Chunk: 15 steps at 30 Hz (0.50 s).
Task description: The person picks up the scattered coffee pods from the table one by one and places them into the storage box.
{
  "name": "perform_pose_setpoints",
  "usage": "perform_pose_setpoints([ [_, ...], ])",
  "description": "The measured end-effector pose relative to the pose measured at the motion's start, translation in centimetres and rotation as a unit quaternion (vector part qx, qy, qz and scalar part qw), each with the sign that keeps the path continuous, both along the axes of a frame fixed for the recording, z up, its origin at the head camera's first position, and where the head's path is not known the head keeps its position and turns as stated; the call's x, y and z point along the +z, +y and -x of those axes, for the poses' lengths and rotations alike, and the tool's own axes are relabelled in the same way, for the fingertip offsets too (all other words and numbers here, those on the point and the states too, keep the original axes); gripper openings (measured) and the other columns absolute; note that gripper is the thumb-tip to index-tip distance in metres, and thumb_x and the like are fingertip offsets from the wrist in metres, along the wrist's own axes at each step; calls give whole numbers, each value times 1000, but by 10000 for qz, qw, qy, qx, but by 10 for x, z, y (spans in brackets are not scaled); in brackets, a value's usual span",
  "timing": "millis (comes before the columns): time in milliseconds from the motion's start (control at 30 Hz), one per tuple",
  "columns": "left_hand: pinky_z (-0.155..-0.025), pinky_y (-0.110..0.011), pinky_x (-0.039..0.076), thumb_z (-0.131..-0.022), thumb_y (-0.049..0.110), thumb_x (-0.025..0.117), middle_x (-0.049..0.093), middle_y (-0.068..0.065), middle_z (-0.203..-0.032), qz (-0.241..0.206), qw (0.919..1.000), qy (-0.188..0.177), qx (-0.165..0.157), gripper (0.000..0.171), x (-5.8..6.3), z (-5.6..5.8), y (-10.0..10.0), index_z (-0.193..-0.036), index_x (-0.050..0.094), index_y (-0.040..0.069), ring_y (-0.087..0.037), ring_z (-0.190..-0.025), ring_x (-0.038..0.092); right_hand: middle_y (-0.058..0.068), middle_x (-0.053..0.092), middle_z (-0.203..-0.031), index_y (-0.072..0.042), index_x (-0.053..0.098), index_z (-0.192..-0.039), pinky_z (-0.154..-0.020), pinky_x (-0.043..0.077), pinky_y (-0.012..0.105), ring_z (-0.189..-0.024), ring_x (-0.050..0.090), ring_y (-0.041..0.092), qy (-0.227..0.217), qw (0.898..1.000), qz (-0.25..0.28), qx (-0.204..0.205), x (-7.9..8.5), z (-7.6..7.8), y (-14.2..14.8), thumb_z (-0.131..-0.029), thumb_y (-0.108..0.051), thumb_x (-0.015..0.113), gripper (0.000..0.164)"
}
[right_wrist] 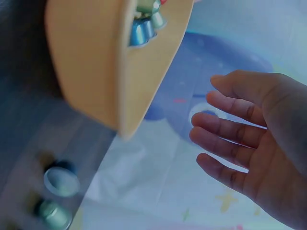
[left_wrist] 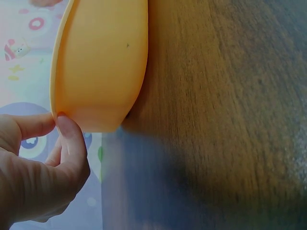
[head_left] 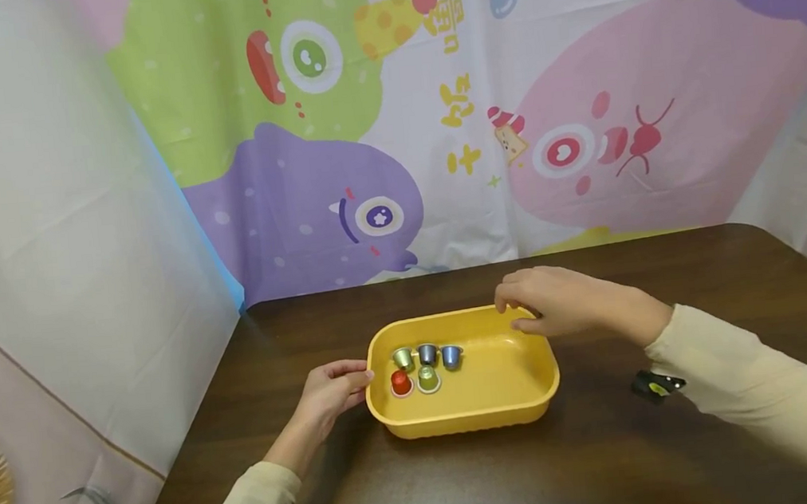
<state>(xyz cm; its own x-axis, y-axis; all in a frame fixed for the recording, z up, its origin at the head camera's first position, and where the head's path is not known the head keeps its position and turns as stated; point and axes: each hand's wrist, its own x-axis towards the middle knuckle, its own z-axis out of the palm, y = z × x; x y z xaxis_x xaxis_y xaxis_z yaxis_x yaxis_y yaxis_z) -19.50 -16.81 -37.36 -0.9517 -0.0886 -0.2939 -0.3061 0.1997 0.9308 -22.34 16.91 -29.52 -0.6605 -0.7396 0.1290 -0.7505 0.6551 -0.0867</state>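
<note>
My left hand (head_left: 333, 394) pinches the left end of a yellow tray (head_left: 465, 421) between thumb and index finger at the rim. Inside, toward the left, sit several coffee capsules: a gold one (head_left: 402, 358), a dark grey one (head_left: 427, 354) and a blue one (head_left: 452, 357) behind, a red one (head_left: 400, 382) and a light green one (head_left: 427, 378) in front. Over the tray's back right corner hovers my right hand (head_left: 559, 298), its fingers loosely bent and holding nothing. The right wrist view also shows this hand (right_wrist: 259, 134) apart from the tray.
In the right wrist view, a green capsule (right_wrist: 55, 214) and a pale, blurred capsule (right_wrist: 61, 181) lie outside the tray on the dark wooden table (head_left: 431, 490). A printed cloth (head_left: 456, 199) hangs behind the table, and a pale cloth (head_left: 81, 192) hangs at the left.
</note>
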Motion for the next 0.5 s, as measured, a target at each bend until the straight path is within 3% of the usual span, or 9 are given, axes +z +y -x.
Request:
perform_pose_setpoints([
  [233,-80,-31,60,-86,4,66,67,-10,-95,-61,10000,22,46,30,0,1,-1,-114,62,-8,-15,-83,65,-10,57,-84,-19,63,-93,-69,48,24,-77,52,6,205,9992,262,-203,-6,-11,36,-84,-19,71,12],
  [500,-80,-32,60,-86,5,67,66,-11,-96,-55,10000,24,-6,30,0,0,1,-113,63,-8,-15,-82,65,-8,59,-86,-18,64,-94,-68,49,26,-78,51,4,388,9975,120,-584,-14,-21,71,-82,-19,74,16],
])
